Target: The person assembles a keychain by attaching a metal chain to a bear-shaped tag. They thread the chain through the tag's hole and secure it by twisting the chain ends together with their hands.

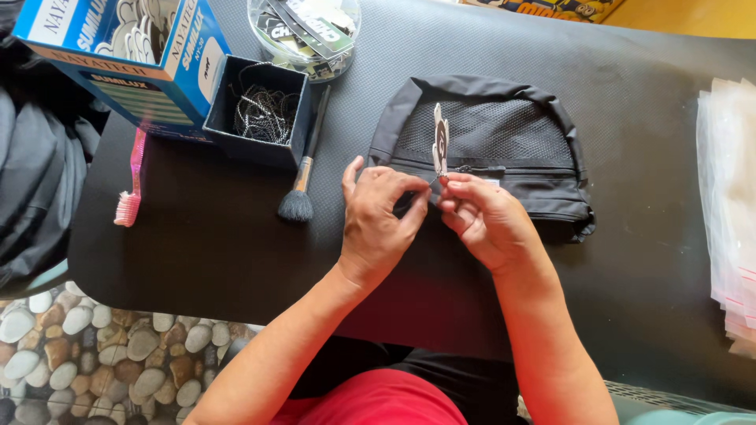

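A black pouch (504,134) with a mesh front and a zipper lies on the black table mat (236,236). My left hand (378,220) and my right hand (484,216) meet at the pouch's zipper, fingertips pinched together. Between them stands a small flat black-and-white tag (440,142), upright over the zipper. The fingers seem to hold the tag's lower end at the zipper pull, which they hide.
A small dark box of black-and-white cords (264,114) stands at the left, a makeup-style brush (303,177) beside it. A pink toothbrush (132,185), a blue carton (118,55), a clear tub of tags (305,35) and a stack of clear bags (728,205) surround the work spot.
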